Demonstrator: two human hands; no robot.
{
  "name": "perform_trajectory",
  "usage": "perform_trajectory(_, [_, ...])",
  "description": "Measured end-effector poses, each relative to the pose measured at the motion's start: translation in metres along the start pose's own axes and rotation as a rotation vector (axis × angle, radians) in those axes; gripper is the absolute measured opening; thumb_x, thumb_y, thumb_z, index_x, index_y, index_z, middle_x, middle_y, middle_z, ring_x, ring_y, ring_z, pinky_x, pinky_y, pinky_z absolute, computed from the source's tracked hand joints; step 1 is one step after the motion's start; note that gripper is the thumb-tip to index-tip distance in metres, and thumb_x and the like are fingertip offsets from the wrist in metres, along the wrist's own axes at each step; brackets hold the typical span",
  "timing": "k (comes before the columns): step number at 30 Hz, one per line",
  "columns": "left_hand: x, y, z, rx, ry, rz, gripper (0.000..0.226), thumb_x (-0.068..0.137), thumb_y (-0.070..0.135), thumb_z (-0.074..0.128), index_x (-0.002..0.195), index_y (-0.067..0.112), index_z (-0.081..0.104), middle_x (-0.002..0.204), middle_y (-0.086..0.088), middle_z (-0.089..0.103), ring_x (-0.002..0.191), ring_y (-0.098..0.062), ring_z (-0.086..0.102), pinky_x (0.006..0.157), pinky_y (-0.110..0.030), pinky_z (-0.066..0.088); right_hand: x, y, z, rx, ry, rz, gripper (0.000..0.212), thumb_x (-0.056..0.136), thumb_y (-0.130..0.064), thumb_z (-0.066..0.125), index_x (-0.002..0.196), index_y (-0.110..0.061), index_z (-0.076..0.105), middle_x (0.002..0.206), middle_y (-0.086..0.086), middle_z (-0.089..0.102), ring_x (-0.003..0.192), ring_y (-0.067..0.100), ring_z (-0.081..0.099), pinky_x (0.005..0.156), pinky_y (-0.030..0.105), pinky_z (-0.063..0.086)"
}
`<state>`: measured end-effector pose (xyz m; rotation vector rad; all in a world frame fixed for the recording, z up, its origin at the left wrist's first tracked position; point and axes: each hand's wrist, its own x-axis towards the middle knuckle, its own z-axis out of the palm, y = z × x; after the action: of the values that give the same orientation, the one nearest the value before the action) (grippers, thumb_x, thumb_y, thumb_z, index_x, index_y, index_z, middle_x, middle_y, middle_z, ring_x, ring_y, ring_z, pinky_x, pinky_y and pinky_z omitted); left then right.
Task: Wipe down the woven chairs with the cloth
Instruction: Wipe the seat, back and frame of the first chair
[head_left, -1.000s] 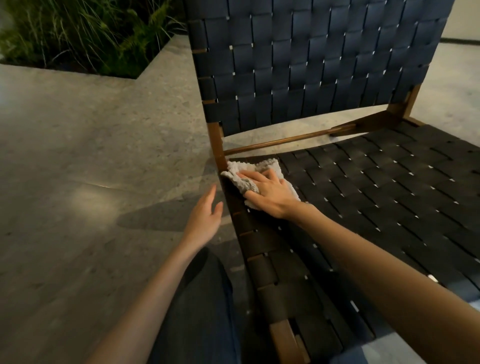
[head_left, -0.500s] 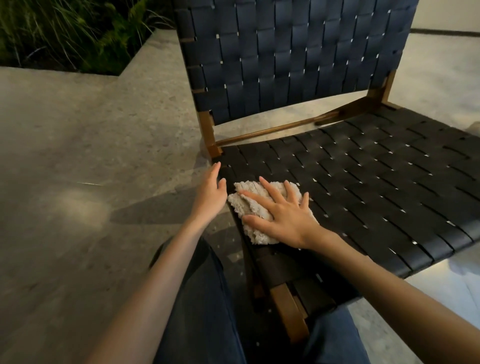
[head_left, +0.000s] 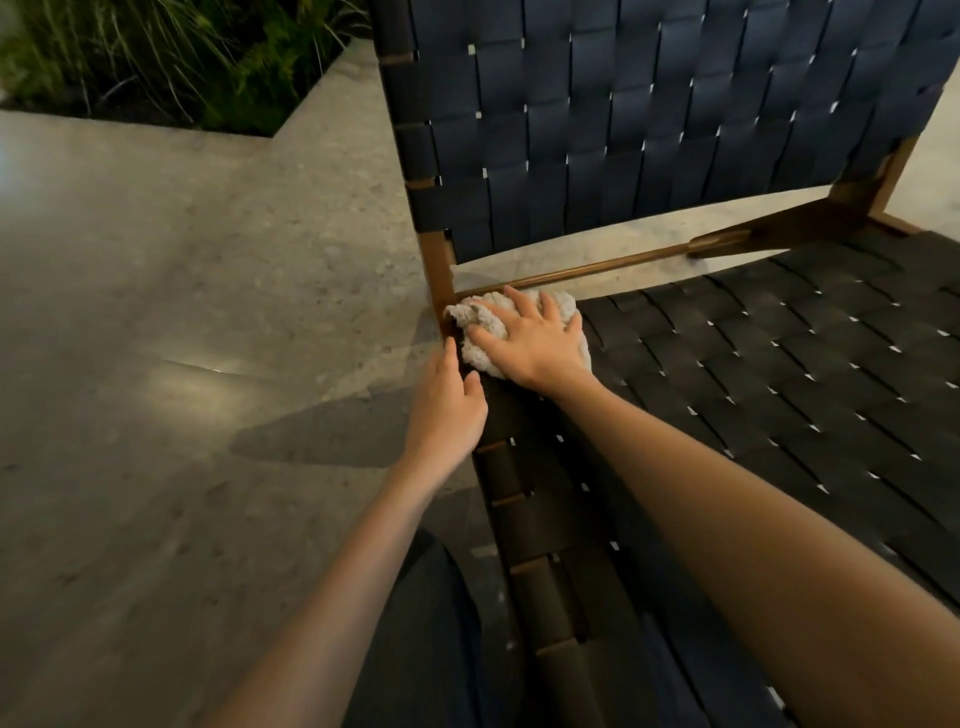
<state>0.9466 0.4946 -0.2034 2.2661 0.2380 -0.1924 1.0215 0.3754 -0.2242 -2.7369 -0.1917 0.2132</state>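
**Asker:** Where is the cloth right now?

**Me:** The cloth (head_left: 480, 338) lies bunched on the woven seat (head_left: 779, 389), in the corner at about 11 o'clock from me. It touches the wooden back post (head_left: 439, 270) and sits just this side of the rear rail (head_left: 587, 270).

**Asker:** And your right hand?

**Me:** My right hand (head_left: 535, 345) lies flat on top of the cloth, fingers spread and straight, pressing it into the straps. It grasps nothing. Cloth shows past my fingertips at 12 o'clock and past my thumb at 9 o'clock.

**Asker:** What about the left?

**Me:** My left hand (head_left: 449, 410) is at 7 o'clock from the cloth, just beside it. The fingers are relaxed and nearly straight along the seat's left edge, with the thumb over the straps. It holds nothing, and I can't tell whether the fingertips touch the cloth.

**Asker:** What surrounds you?

**Me:** The dark woven backrest (head_left: 649, 114) rises at 12 o'clock. The stone floor (head_left: 182, 312) spreads out at 9 o'clock, with plants (head_left: 182, 57) at 11 o'clock. My dark trouser leg (head_left: 415, 623) is at 6 o'clock
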Motion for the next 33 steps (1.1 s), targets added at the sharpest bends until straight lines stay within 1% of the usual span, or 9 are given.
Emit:
perform_trajectory(2, [0.000, 0.004, 0.006, 0.039, -0.019, 0.007, 0.052, 0.103, 0.027, 0.029, 0.151, 0.015, 0.011, 0.159, -0.004, 0.005, 0.145, -0.017, 0.011, 0.113, -0.027, 0.014, 0.008, 0.003, -0.001, -0.009, 0.015, 0.010, 0.056, 0.093, -0.063, 0.026, 0.145, -0.044, 0.025, 0.158, -0.004, 0.015, 0.146, 0.029, 0.002, 0.112, 0.062, -0.004])
perform_trajectory(5, [-0.004, 0.009, 0.013, 0.044, 0.015, 0.009, 0.051, 0.104, 0.028, 0.024, 0.151, 0.015, 0.012, 0.160, -0.002, -0.003, 0.146, -0.017, 0.008, 0.112, -0.025, 0.015, 0.013, 0.005, -0.003, -0.002, 0.001, 0.024, 0.057, 0.093, -0.059, 0.027, 0.146, -0.039, 0.027, 0.158, -0.002, 0.017, 0.146, 0.029, 0.003, 0.112, 0.062, -0.004])
perform_trajectory(10, [-0.009, 0.009, 0.013, -0.002, 0.083, 0.028, 0.047, 0.104, 0.026, 0.025, 0.150, 0.017, 0.021, 0.160, -0.002, 0.004, 0.145, -0.015, 0.012, 0.110, -0.022, 0.015, -0.001, 0.004, -0.007, 0.024, -0.016, 0.014, 0.057, 0.094, -0.052, 0.031, 0.148, -0.034, 0.025, 0.156, -0.001, 0.021, 0.144, 0.028, 0.009, 0.113, 0.055, 0.002])
perform_trajectory(16, [-0.018, 0.003, 0.001, -0.136, 0.011, 0.054, 0.043, 0.104, 0.022, 0.026, 0.147, 0.019, 0.029, 0.159, 0.004, 0.009, 0.145, -0.011, 0.010, 0.112, -0.024, 0.012, -0.062, 0.011, -0.019, 0.145, -0.117, 0.017, 0.060, 0.095, -0.050, 0.033, 0.150, -0.030, 0.020, 0.158, -0.002, 0.016, 0.145, 0.026, 0.004, 0.114, 0.052, 0.000])
perform_trajectory(19, [-0.030, 0.000, -0.007, -0.165, -0.047, 0.058, 0.043, 0.104, 0.022, 0.026, 0.147, 0.022, 0.030, 0.159, 0.005, 0.010, 0.145, -0.011, 0.007, 0.115, -0.028, 0.009, -0.107, 0.013, -0.030, 0.158, -0.173, -0.001, 0.058, 0.096, -0.051, 0.033, 0.149, -0.034, 0.019, 0.158, -0.004, 0.015, 0.145, 0.024, 0.005, 0.114, 0.051, 0.002])
perform_trajectory(22, [-0.040, -0.003, -0.015, -0.096, -0.130, 0.095, 0.043, 0.104, 0.024, 0.027, 0.147, 0.024, 0.029, 0.159, 0.004, 0.006, 0.146, -0.015, -0.001, 0.119, -0.038, 0.005, -0.155, 0.011, -0.040, 0.145, -0.208, -0.019, 0.053, 0.096, -0.053, 0.033, 0.147, -0.042, 0.021, 0.157, -0.007, 0.016, 0.144, 0.021, 0.005, 0.113, 0.051, 0.005])
perform_trajectory(25, [-0.048, -0.004, -0.016, -0.016, -0.186, 0.140, 0.043, 0.104, 0.028, 0.028, 0.147, 0.023, 0.030, 0.159, 0.002, 0.004, 0.145, -0.019, -0.011, 0.116, -0.041, -0.003, -0.200, 0.005, -0.050, 0.105, -0.218, -0.015, 0.050, 0.095, -0.059, 0.031, 0.142, -0.054, 0.018, 0.156, -0.010, 0.016, 0.143, 0.020, 0.005, 0.112, 0.052, 0.009])
perform_trajectory(29, [-0.057, 0.005, -0.006, 0.221, -0.171, 0.178, 0.046, 0.103, 0.028, 0.031, 0.148, 0.020, 0.027, 0.159, -0.001, 0.008, 0.146, -0.022, -0.006, 0.116, -0.044, -0.002, -0.252, -0.008, -0.060, 0.050, -0.165, 0.004, 0.051, 0.089, -0.068, 0.025, 0.139, -0.061, 0.015, 0.154, -0.012, 0.020, 0.141, 0.019, 0.010, 0.110, 0.050, 0.015])
perform_trajectory(33, [-0.060, 0.020, 0.006, 0.396, -0.145, 0.207, 0.048, 0.102, 0.028, 0.033, 0.148, 0.018, 0.026, 0.159, -0.006, 0.011, 0.146, -0.025, -0.002, 0.117, -0.043, 0.000, -0.291, -0.014, -0.064, -0.001, -0.113, 0.017, 0.050, 0.089, -0.066, 0.025, 0.137, -0.064, 0.013, 0.153, -0.014, 0.020, 0.141, 0.018, 0.012, 0.111, 0.051, 0.017])
